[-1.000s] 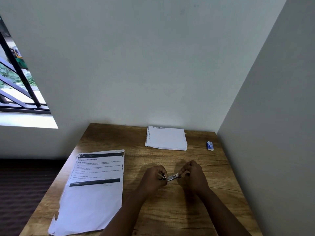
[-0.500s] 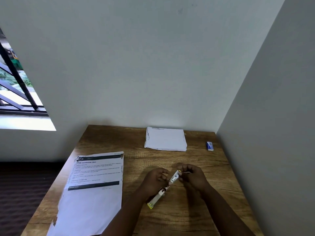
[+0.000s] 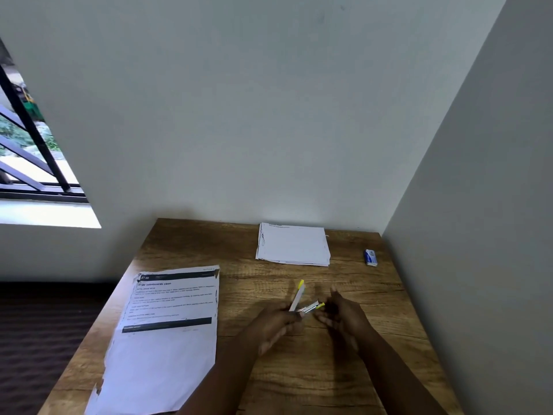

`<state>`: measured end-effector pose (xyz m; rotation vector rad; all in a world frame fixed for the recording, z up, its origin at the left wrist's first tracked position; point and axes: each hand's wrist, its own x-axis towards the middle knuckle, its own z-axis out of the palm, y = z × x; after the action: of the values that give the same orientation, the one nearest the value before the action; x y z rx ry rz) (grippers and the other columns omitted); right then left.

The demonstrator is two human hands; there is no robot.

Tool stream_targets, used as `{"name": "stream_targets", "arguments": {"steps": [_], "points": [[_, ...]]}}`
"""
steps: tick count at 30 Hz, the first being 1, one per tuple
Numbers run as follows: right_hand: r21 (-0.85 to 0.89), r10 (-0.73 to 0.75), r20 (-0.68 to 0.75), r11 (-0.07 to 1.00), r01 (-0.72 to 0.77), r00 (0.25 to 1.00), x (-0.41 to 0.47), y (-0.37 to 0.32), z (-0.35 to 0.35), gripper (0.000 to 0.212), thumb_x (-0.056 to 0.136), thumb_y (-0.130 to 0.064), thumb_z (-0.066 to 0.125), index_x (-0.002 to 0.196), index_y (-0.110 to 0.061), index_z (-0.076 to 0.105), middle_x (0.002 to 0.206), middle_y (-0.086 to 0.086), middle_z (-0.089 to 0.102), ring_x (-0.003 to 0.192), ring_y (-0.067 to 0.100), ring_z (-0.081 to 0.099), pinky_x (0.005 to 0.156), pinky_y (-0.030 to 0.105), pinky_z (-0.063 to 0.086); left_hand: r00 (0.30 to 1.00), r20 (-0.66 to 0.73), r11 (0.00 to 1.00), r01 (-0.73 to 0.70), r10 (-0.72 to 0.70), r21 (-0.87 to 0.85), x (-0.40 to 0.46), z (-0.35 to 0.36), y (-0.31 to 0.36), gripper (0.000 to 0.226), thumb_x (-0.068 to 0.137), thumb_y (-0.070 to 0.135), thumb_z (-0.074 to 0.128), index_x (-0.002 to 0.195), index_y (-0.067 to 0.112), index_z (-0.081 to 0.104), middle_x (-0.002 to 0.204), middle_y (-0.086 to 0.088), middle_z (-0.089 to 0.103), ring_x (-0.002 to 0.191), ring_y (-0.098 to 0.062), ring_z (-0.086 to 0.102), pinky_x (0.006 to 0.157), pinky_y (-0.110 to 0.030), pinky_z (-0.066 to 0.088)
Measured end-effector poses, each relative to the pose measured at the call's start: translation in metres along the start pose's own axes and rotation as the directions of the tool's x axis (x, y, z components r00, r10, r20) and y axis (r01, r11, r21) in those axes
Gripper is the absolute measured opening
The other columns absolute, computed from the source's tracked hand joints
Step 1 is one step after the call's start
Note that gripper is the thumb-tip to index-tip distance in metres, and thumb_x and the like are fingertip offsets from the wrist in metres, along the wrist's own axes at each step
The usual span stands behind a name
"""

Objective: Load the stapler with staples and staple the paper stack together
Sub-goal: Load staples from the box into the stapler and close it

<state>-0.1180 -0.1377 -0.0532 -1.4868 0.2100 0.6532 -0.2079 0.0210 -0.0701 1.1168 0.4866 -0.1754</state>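
A small white stapler [image 3: 300, 298] with yellow tips is swung open above the middle of the wooden table [image 3: 374, 369]. One arm points up and away, the other points right. My left hand [image 3: 276, 324] grips it at the hinge end. Just right of the stapler's lower arm is my right hand [image 3: 341, 317], its fingers apart and holding nothing I can see. A white paper stack [image 3: 293, 245] lies at the back of the table. A small blue and white staple box [image 3: 370, 257] sits at the back right.
A printed sheet [image 3: 167, 339] with black bars lies along the table's left side. Walls close in behind the table and on its right. A barred window [image 3: 27, 151] is at the far left, with dark floor below it.
The stapler was held closed between both hands, then swung open. Its top arm now points up and away. My right hand has let go and spread its fingers.
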Motion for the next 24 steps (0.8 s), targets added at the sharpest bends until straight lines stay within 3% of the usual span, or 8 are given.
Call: {"name": "stream_targets", "arguments": {"steps": [2, 4, 7, 9, 14, 16, 19, 24], "points": [[-0.038, 0.037, 0.031, 0.999, -0.036, 0.999, 0.0, 0.0, -0.002, 0.05, 0.089, -0.05, 0.055, 0.094, -0.002, 0.069, 0.097, 0.017, 0.072, 0.093, 0.034, 0.07, 0.084, 0.039, 0.058, 0.995, -0.032, 0.981, -0.093, 0.1, 0.171, -0.001, -0.001, -0.003, 0.007, 0.085, 0.01, 0.07, 0.087, 0.011, 0.077, 0.077, 0.001, 0.072, 0.072, -0.008, 0.065, 0.063, -0.018, 0.052], [-0.045, 0.049, 0.048, 0.998, -0.047, 0.998, -0.003, -0.001, -0.003, 0.051, 0.084, -0.054, 0.06, 0.097, -0.005, 0.067, 0.1, 0.014, 0.071, 0.096, 0.033, 0.071, 0.08, 0.036, 0.059, 0.982, -0.032, 0.931, -0.166, 0.186, 0.324, 0.0, -0.002, -0.004, 0.007, 0.083, 0.011, 0.073, 0.088, 0.014, 0.077, 0.067, 0.011, 0.07, 0.064, 0.0, 0.061, 0.058, -0.014, 0.047], [-0.074, 0.044, 0.088, 0.997, -0.037, 0.995, -0.01, -0.002, -0.001, 0.044, 0.078, -0.045, 0.071, 0.095, -0.004, 0.071, 0.101, 0.016, 0.073, 0.09, 0.024, 0.072, 0.074, 0.03, 0.057, 0.949, 0.116, 0.752, -0.304, 0.293, 0.585, 0.003, -0.001, -0.005, 0.017, 0.076, 0.007, 0.078, 0.093, 0.01, 0.078, 0.07, 0.014, 0.067, 0.061, 0.014, 0.053, 0.06, -0.011, 0.041], [-0.052, 0.008, 0.076, 0.999, -0.004, 0.997, -0.014, -0.002, -0.001, 0.027, 0.079, -0.026, 0.074, 0.089, -0.001, 0.07, 0.102, 0.022, 0.073, 0.08, 0.02, 0.071, 0.069, 0.028, 0.057, 0.934, 0.204, 0.636, -0.349, 0.292, 0.689, 0.002, 0.001, -0.006, 0.024, 0.072, 0.005, 0.08, 0.095, 0.005, 0.076, 0.069, 0.01, 0.069, 0.062, 0.014, 0.051, 0.06, -0.011, 0.039], [0.015, 0.008, 0.123, 1.0, -0.01, 0.992, -0.021, -0.008, -0.006, 0.024, 0.084, -0.027, 0.069, 0.093, -0.005, 0.069, 0.087, 0.008, 0.076, 0.084, 0.022, 0.071, 0.074, 0.031, 0.058, 0.931, 0.138, 0.559, -0.316, 0.338, 0.766, 0.001, 0.011, -0.009, 0.031, 0.066, 0.011, 0.085, 0.095, 0.008, 0.075, 0.088, -0.011, 0.077, 0.069, 0.001, 0.061, 0.06, -0.017, 0.044], [-0.01, -0.04, 0.159, 0.999, 0.042, 0.986, -0.024, -0.007, -0.006, 0.023, 0.083, -0.015, 0.07, 0.102, -0.002, 0.067, 0.095, 0.01, 0.072, 0.089, 0.021, 0.069, 0.078, 0.031, 0.058, 0.934, 0.126, 0.516, -0.294, 0.335, 0.804, 0.002, 0.013, -0.007, 0.038, 0.065, 0.015, 0.086, 0.102, 0.016, 0.076, 0.096, -0.005, 0.078, 0.083, -0.008, 0.069, 0.071, -0.023, 0.051], [-0.053, -0.133, 0.12, 0.989, 0.14, 0.984, -0.028, -0.001, -0.006, 0.028, 0.075, 0.004, 0.073, 0.102, -0.001, 0.068, 0.085, 0.009, 0.072, 0.077, 0.016, 0.07, 0.066, 0.023, 0.058, 0.931, 0.125, 0.493, -0.292, 0.343, 0.82, 0.002, 0.013, -0.005, 0.039, 0.064, 0.019, 0.086, 0.101, 0.021, 0.077, 0.098, -0.001, 0.078, 0.088, -0.011, 0.072, 0.075, -0.026, 0.054], [-0.147, -0.184, 0.07, 0.97, 0.192, 0.981, -0.031, -0.003, -0.012, 0.031, 0.072, 0.003, 0.076, 0.1, 0.01, 0.066, 0.086, 0.018, 0.066, 0.078, 0.026, 0.065, 0.063, 0.029, 0.054, 0.934, 0.118, 0.515, -0.288, 0.337, 0.808, 0.0, 0.017, -0.006, 0.035, 0.063, 0.017, 0.087, 0.097, 0.019, 0.078, 0.094, -0.001, 0.078, 0.086, -0.012, 0.072, 0.073, -0.027, 0.054]]}}
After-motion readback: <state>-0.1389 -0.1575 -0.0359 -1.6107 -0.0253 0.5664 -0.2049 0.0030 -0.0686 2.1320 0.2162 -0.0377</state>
